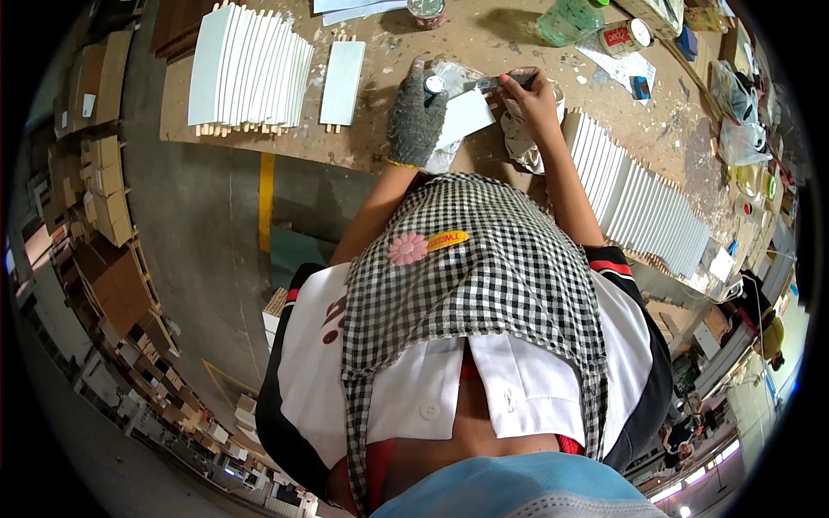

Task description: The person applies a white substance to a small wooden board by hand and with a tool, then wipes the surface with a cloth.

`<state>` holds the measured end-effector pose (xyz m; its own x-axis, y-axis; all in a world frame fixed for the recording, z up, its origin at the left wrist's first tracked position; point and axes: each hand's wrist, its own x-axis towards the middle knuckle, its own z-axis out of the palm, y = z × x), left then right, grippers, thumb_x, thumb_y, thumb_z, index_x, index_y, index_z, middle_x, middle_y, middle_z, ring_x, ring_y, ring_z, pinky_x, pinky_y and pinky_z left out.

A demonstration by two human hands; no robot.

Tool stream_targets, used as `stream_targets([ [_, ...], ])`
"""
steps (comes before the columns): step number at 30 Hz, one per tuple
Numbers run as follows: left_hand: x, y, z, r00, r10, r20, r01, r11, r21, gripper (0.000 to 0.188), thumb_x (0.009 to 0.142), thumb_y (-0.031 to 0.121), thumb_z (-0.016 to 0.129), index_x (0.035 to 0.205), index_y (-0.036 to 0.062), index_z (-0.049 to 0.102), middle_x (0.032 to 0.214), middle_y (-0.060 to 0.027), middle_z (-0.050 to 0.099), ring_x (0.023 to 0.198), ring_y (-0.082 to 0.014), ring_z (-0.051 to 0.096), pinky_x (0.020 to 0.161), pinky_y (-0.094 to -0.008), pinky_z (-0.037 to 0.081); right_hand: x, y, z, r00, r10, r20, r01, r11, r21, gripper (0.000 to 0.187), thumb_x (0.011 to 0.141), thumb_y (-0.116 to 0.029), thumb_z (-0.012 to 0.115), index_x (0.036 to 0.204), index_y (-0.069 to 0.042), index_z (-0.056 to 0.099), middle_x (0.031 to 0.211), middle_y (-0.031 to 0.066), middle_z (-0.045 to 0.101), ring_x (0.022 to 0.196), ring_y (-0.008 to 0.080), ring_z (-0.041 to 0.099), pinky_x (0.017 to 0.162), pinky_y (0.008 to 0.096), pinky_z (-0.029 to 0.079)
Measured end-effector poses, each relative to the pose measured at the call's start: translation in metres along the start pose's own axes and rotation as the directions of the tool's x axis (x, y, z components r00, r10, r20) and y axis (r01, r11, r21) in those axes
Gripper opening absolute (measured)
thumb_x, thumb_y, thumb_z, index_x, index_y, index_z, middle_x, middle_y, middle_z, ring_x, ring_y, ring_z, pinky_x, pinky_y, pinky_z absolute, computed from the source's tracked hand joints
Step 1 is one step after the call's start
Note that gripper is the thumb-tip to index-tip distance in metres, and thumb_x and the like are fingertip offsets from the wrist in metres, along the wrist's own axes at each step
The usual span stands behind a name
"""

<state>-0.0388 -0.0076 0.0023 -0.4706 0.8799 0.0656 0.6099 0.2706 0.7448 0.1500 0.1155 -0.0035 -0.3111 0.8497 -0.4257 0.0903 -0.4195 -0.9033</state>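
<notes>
My left hand [414,125], in a grey knitted glove, is closed around the left side of a small white panel [467,116] above the near edge of the workbench. By its thumb is a round white thing [433,85], too small to name. Crumpled clear plastic [451,72] lies beside and under the panel. My bare right hand [537,102] is closed on a putty knife [489,84], its flat blade pointing left at the panel's upper corner. Beneath the right wrist is a crumpled whitish cloth [520,145]. The gloved fingers under the panel are hidden.
White slats with wooden dowels stand in a row [250,73] at left, one white panel [343,82] beside them. More white panels [639,198] line the bench's right side. At the back are a tin [426,10], a green bottle [566,22] and a red-and-white can [623,35].
</notes>
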Motion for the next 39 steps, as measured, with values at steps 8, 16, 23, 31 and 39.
stream_targets([
  [8, 0.000, 0.002, -0.003, 0.999, -0.023, 0.022, 0.023, 1.000, 0.007, 0.067, 0.090, 0.020, 0.070, 0.147, 0.0004, 0.040, 0.123, -0.0233, 0.063, 0.109, -0.0373, 0.065, 0.091, -0.0450, 0.052, -0.003, -0.001, 0.002, 1.000, -0.022, -0.012, 0.022, 1.000, -0.009, 0.025, 0.093, -0.010, 0.074, 0.102, 0.002, 0.054, 0.090, 0.0104, 0.069, 0.076, 0.0159, 0.070, 0.067, 0.0283, 0.058],
  [16, 0.001, 0.001, 0.000, 1.000, -0.005, -0.003, 0.005, 1.000, 0.008, 0.064, 0.091, 0.018, 0.069, 0.146, -0.0001, 0.042, 0.122, -0.0229, 0.064, 0.106, -0.0367, 0.065, 0.090, -0.0446, 0.053, 0.000, 0.006, 0.001, 0.998, -0.062, -0.010, 0.062, 0.998, -0.009, 0.024, 0.093, -0.009, 0.073, 0.101, 0.003, 0.054, 0.090, 0.0113, 0.069, 0.076, 0.0176, 0.071, 0.067, 0.0294, 0.059],
  [23, 0.002, 0.011, -0.012, 0.997, -0.069, 0.040, 0.075, 0.977, -0.201, 0.067, 0.089, 0.021, 0.073, 0.145, -0.0013, 0.043, 0.118, -0.0192, 0.068, 0.106, -0.0278, 0.067, 0.090, -0.0381, 0.054, -0.021, -0.022, 0.011, 0.988, -0.135, 0.068, 0.124, 0.980, 0.153, 0.021, 0.093, -0.004, 0.071, 0.100, 0.002, 0.052, 0.092, 0.0149, 0.071, 0.080, 0.0180, 0.072, 0.071, 0.0300, 0.061],
  [31, 0.011, 0.027, -0.024, 0.992, -0.015, 0.125, 0.054, 0.948, -0.313, 0.056, 0.090, 0.019, 0.072, 0.138, -0.0012, 0.050, 0.114, -0.0147, 0.070, 0.101, -0.0227, 0.067, 0.089, -0.0356, 0.053, -0.053, -0.029, 0.027, 0.770, -0.560, 0.305, 0.636, 0.707, -0.309, 0.010, 0.088, 0.009, 0.063, 0.094, 0.001, 0.061, 0.110, 0.0114, 0.074, 0.096, 0.0240, 0.073, 0.081, 0.0321, 0.059],
  [39, 0.020, 0.012, -0.027, 0.995, 0.025, 0.093, 0.004, 0.954, -0.301, 0.061, 0.089, 0.009, 0.070, 0.144, 0.0028, 0.047, 0.120, -0.0158, 0.069, 0.105, -0.0278, 0.069, 0.091, -0.0361, 0.054, -0.056, -0.033, 0.010, 0.938, -0.346, 0.001, 0.346, 0.937, -0.041, 0.007, 0.096, 0.002, 0.063, 0.097, 0.004, 0.057, 0.099, 0.0148, 0.074, 0.087, 0.0192, 0.074, 0.075, 0.0278, 0.058],
])
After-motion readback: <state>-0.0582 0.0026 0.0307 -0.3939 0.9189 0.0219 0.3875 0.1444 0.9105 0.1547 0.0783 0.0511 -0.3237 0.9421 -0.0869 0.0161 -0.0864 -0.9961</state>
